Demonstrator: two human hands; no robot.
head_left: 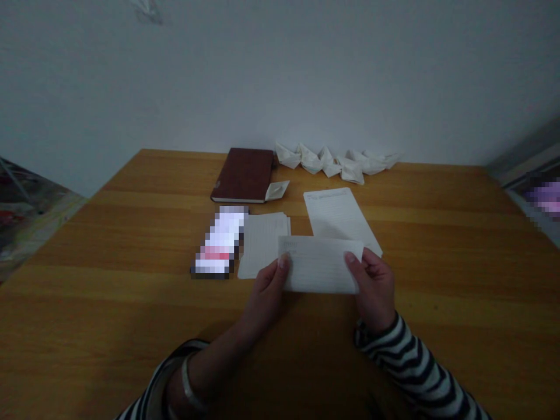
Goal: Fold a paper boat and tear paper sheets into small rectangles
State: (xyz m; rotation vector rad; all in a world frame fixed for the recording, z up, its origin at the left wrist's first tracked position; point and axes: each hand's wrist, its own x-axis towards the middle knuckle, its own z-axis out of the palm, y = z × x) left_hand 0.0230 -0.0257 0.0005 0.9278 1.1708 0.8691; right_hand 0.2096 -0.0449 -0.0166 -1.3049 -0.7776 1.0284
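A white lined sheet of paper [321, 268] is stretched between my two hands above the front middle of the table. My left hand [271, 283] pinches its left edge, thumb on top. At the right edge my right hand [374, 283] grips it the same way, with fingers curled behind. Just beyond lies a small stack of lined sheets [262, 242], partly covered by my left hand and the held sheet. Another lined sheet [339, 213] rests flat behind the held one, on the right.
A phone [221, 239] with a lit, blurred screen lies left of the stack. Behind it sits a brown notebook [245, 172] with a small folded paper [277, 190] at its corner. Several folded paper shapes [310, 160] line the wooden table's [459, 262] back edge by the wall.
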